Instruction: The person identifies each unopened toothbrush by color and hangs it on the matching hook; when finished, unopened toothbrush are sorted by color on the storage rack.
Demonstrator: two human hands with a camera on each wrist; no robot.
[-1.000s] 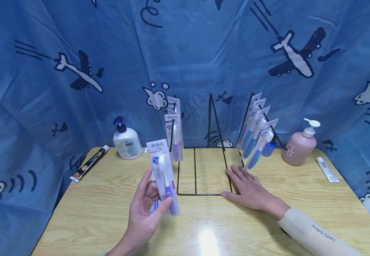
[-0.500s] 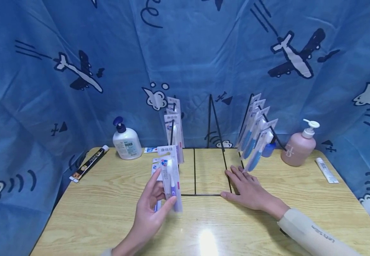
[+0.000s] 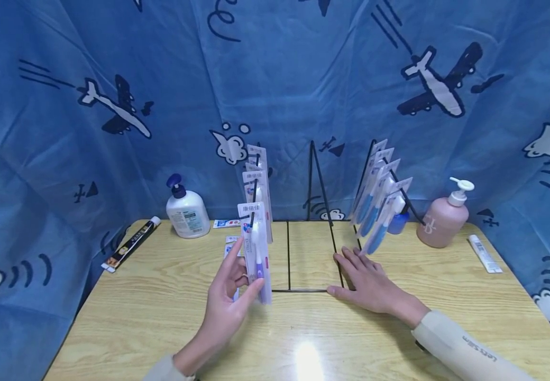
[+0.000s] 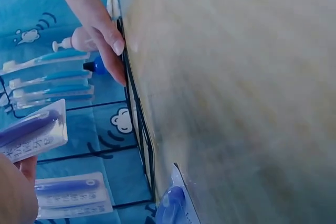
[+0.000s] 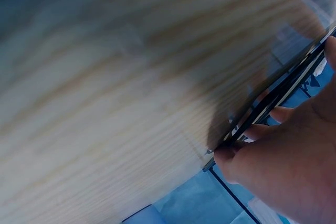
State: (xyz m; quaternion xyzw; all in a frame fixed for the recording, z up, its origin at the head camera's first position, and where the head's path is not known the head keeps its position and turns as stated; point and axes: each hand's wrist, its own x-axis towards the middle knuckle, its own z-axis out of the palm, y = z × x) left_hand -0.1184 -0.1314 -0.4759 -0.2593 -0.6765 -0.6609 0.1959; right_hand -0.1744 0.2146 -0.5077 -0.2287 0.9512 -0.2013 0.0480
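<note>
Counter (image 3: pixel 161 317) of pale wood carries a black wire rack (image 3: pixel 310 254) hung with toothbrush packs. Right hand (image 3: pixel 370 283) lies flat, fingers straight, steadying the rack's near right base. Left hand (image 3: pixel 227 307) pinches a purple toothbrush pack (image 3: pixel 256 254) upright at the left peg. Hanging seems under way; next, its hole likely must meet the peg.

Table (image 3: pixel 161 317): pale wood grain, glossy, glare spot. Rack (image 3: pixel 288 264): thin black metal wire. Toothbrush pack (image 3: pixel 256 254): clear shiny plastic, paper card. Backdrop (image 3: pixel 303 79): matt blue cloth. Bottles (image 3: pixel 188 211): smooth plastic.
</note>
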